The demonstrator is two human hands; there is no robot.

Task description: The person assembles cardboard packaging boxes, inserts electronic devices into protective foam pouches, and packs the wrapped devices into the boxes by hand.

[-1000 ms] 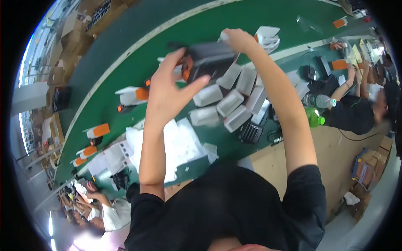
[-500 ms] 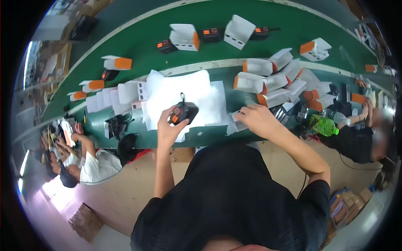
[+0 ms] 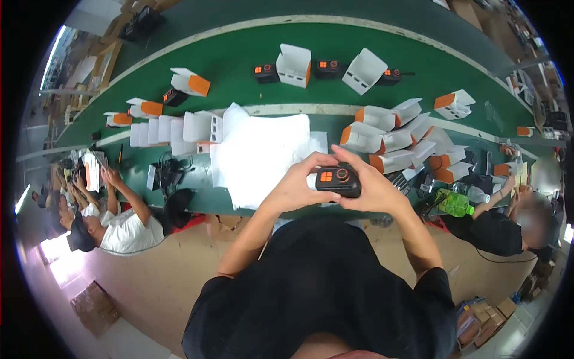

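Observation:
A black device (image 3: pixel 338 182) with orange buttons and an orange-ringed dial is held level in front of my chest, above the table's near edge. My left hand (image 3: pixel 297 182) grips its left end, with a bit of something white between the fingers and the device. Around the right end are the fingers and thumb of my right hand (image 3: pixel 375 186). White foam sheets (image 3: pixel 260 158) lie on the table just left of the device. To the right, open white and orange boxes (image 3: pixel 388 137) are grouped together.
On the green belt (image 3: pixel 239 72) stand open boxes (image 3: pixel 293 64) and black devices (image 3: pixel 329 68). White boxes (image 3: pixel 179 131) line up at left. A green bottle (image 3: pixel 454 203) lies at right. A person in white (image 3: pixel 128 230) sits at left, another in black (image 3: pixel 493 227) at right.
My right hand has left the plastic bag at the table edge and now holds the device together with my left hand. The device has moved right and turned level.

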